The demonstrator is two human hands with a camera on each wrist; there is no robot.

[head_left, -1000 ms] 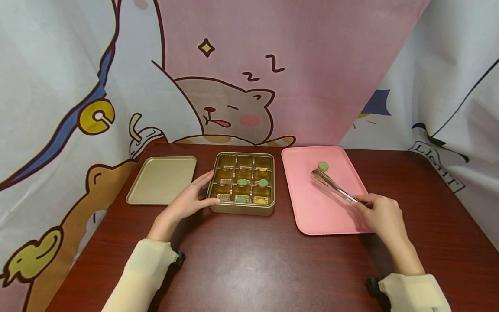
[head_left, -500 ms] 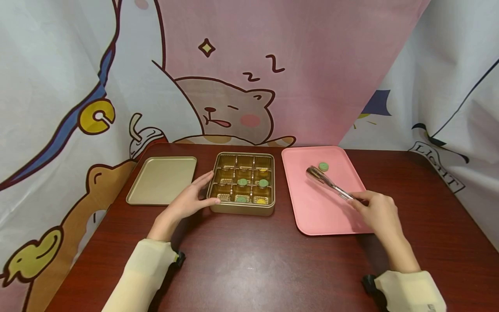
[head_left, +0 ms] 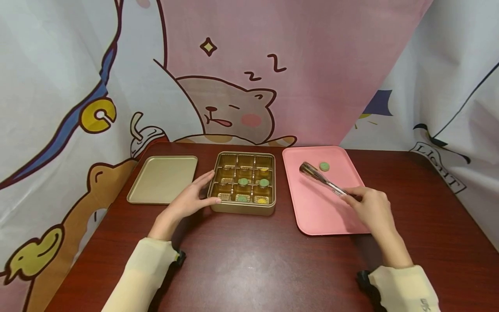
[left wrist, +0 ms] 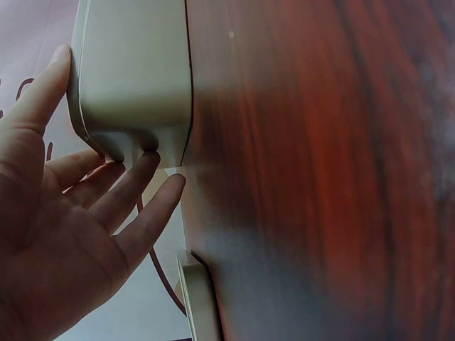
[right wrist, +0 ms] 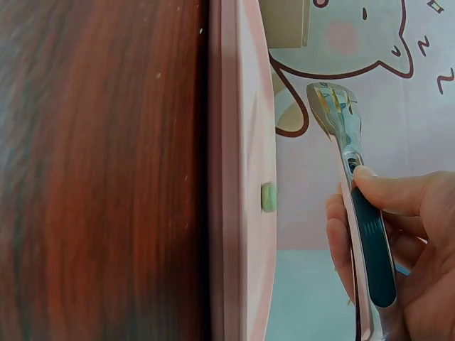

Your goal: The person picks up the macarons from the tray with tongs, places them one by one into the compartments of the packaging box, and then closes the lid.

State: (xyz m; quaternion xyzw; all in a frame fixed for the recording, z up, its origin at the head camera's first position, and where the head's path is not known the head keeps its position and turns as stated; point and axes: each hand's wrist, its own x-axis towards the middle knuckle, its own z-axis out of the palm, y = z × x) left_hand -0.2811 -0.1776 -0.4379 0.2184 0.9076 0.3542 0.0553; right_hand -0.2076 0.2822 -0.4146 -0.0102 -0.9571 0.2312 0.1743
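Note:
My left hand (head_left: 189, 200) rests against the left side of a gold tin (head_left: 242, 209), its fingers nearly straight along the side and the thumb at the front rim. Inside is a gold divided insert holding several small round green and yellow pieces; some cells show none. My right hand (head_left: 371, 211) grips metal tongs (head_left: 324, 178) with a dark green handle panel (right wrist: 375, 245). Thumb and fingers squeeze the arms close together. The tong heads (right wrist: 336, 114) hover over the pink tray's left part; I cannot tell whether something is between them. One round green piece (head_left: 324, 166) lies on the tray.
The pink tray (head_left: 323, 221) lies right of the tin. A flat gold lid (head_left: 163, 180) lies at the left. A printed cartoon curtain (head_left: 312, 86) hangs behind the dark red wooden table (head_left: 241, 260).
My right hand has moved the tongs left across the pink tray, away from the green piece and toward the tin. My left hand has stayed at the tin.

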